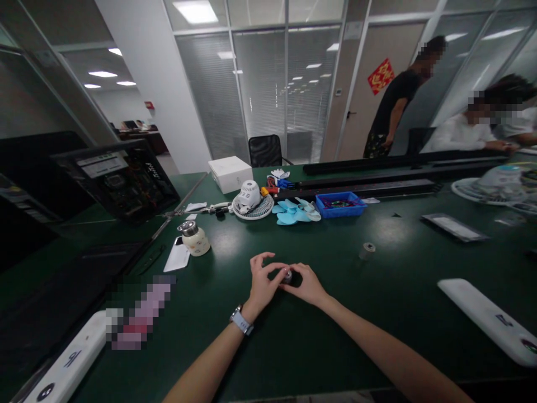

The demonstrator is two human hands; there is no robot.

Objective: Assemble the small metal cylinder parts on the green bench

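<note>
Over the middle of the green table, my left hand [263, 281] and my right hand [309, 284] meet around a small silvery round metal part [287, 276]. The left thumb and forefinger pinch it while the other left fingers stand raised. From the other side, my right thumb and fingers curve round it. Fingers cover much of the part, so its exact kind is not clear. To the right stands a short metal cylinder [367, 251], apart from both hands.
Behind the hands lie light blue fan blades [291, 212], a white fan piece [250, 196] and a blue tray [340, 206]. A cream jar [195, 239] stands left. White elongated casings [489, 319] lie at both sides. Several people are at the far right.
</note>
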